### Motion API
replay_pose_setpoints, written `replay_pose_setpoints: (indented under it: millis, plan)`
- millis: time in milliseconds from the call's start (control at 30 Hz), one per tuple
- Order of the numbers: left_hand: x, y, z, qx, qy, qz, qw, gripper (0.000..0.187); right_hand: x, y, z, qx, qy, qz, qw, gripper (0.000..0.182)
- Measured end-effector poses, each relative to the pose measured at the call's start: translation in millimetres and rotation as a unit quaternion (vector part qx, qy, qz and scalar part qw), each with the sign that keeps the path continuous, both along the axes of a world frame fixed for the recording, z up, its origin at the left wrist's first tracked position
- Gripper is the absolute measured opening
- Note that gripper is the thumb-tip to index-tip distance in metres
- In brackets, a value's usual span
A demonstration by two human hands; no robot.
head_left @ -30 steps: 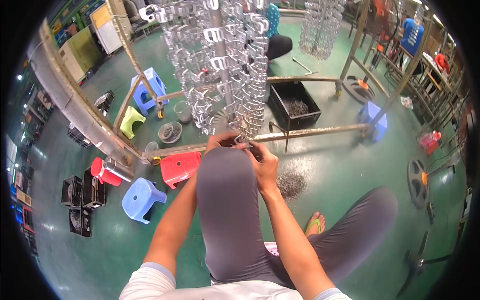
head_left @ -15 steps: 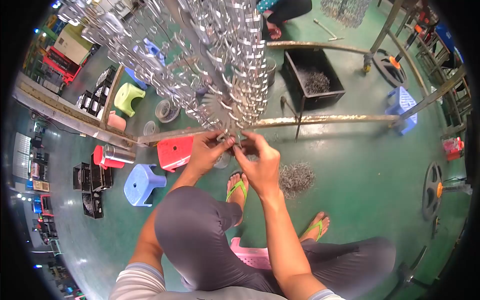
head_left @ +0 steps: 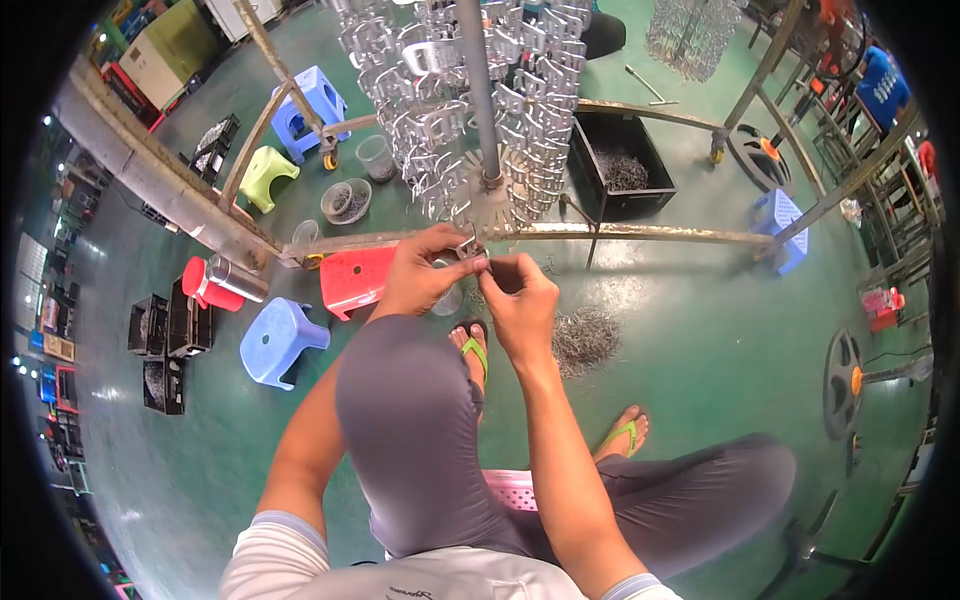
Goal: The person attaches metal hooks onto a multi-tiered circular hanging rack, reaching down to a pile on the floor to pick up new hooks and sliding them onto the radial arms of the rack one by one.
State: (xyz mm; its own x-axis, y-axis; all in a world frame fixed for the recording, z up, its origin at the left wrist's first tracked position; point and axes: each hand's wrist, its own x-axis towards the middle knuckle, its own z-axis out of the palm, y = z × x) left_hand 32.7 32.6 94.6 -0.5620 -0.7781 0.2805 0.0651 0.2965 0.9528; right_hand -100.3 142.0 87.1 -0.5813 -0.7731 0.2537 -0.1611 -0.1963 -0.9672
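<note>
A rack hung with shiny bent metal pieces (head_left: 420, 135) stands in front of me, around a grey upright pole (head_left: 478, 90). At its lower end is a toothed metal disc (head_left: 490, 180). Just below the disc, my left hand (head_left: 425, 272) pinches a small bent metal piece (head_left: 468, 246) between thumb and fingers. My right hand (head_left: 522, 300) is closed in a pinch close beside it, fingertips almost meeting the left thumb. What the right fingertips hold, if anything, is hidden.
A rusty frame bar (head_left: 640, 232) crosses behind my hands. Loose metal pins (head_left: 586, 340) lie heaped on the floor. Around me are a black bin (head_left: 640, 195), a red stool (head_left: 355, 280), a blue stool (head_left: 280, 340) and bowls of small parts (head_left: 346, 202). Another person is partly visible behind the rack.
My view has turned, so the rack now looks upright and farther off instead of leaning overhead. Both hands have drawn back from the disc's edge, the metal piece now showing in the left fingers.
</note>
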Motion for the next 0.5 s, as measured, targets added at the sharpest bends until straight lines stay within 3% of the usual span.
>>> replay_pose_setpoints:
  millis: [67,167,267,367,500]
  plan:
    - [0.6,4.1,-2.2,-0.016,-0.007,-0.013,1.0,0.024,5.7,6.3,-7.3,0.004,-0.066,-0.01,0.998,0.02]
    - [-3.8,19.2,-8.2,0.09,0.036,0.022,0.995,0.021,7.6,14.3,-10.5,-0.01,-0.057,-0.008,0.998,0.017]
    - [2.0,19.5,-3.8,0.105,0.027,0.044,0.993,0.018,6.3,15.9,-12.2,-0.016,-0.052,-0.006,0.999,0.017]
    - [7.6,20.1,5.1,0.172,-0.047,0.062,0.982,0.018,6.9,18.6,-13.8,-0.002,-0.062,0.0,0.998,0.021]
    - [15.2,22.1,16.9,0.161,-0.135,0.023,0.977,0.032,6.7,19.7,-10.7,0.019,-0.133,0.043,0.99,0.024]
